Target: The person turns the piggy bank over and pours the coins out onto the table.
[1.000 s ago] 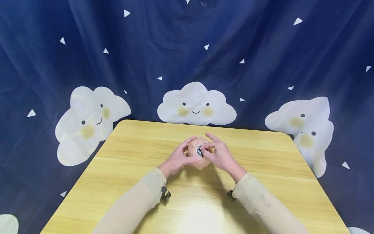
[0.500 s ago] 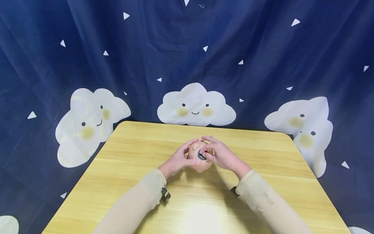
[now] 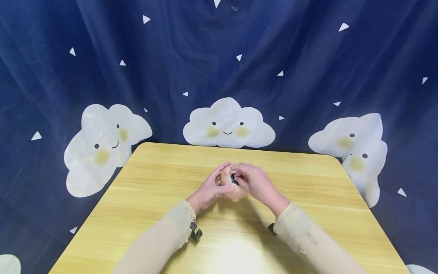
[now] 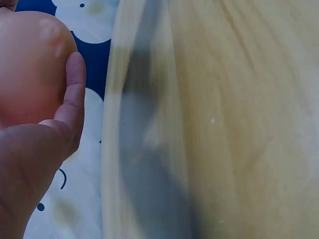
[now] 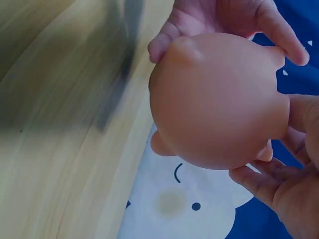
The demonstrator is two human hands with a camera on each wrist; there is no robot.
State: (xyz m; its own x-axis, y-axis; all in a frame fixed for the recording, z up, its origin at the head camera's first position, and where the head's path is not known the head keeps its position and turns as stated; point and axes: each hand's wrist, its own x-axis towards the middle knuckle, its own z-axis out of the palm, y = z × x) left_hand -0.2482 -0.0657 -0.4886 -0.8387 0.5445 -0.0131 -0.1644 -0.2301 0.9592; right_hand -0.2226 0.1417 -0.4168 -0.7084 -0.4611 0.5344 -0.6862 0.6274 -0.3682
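A round peach-coloured toy [image 3: 235, 192] with small ear-like bumps is held just above the middle of the wooden table [image 3: 150, 198]. My left hand [image 3: 221, 178] grips its left side, fingers over the top and thumb in front. My right hand [image 3: 240, 178] curls over the right side and pinches a small black round plug [image 3: 234, 179] set in the toy. The right wrist view shows the smooth toy [image 5: 219, 99] from below, with left-hand fingers [image 5: 224, 17] behind it and right-hand fingers [image 5: 279, 184] under it. The left wrist view shows the toy [image 4: 27, 64] against a left-hand finger [image 4: 75, 94].
The pale wooden table [image 4: 239, 124] has rounded corners and bare wood all around the hands. A dark blue curtain [image 3: 205, 57] printed with white smiling clouds hangs behind and around it. Both forearms wear beige sleeves [image 3: 164, 236].
The right hand's fingers, spread above the toy a second ago, have curled in over the black plug. The toy and the left hand have hardly moved.
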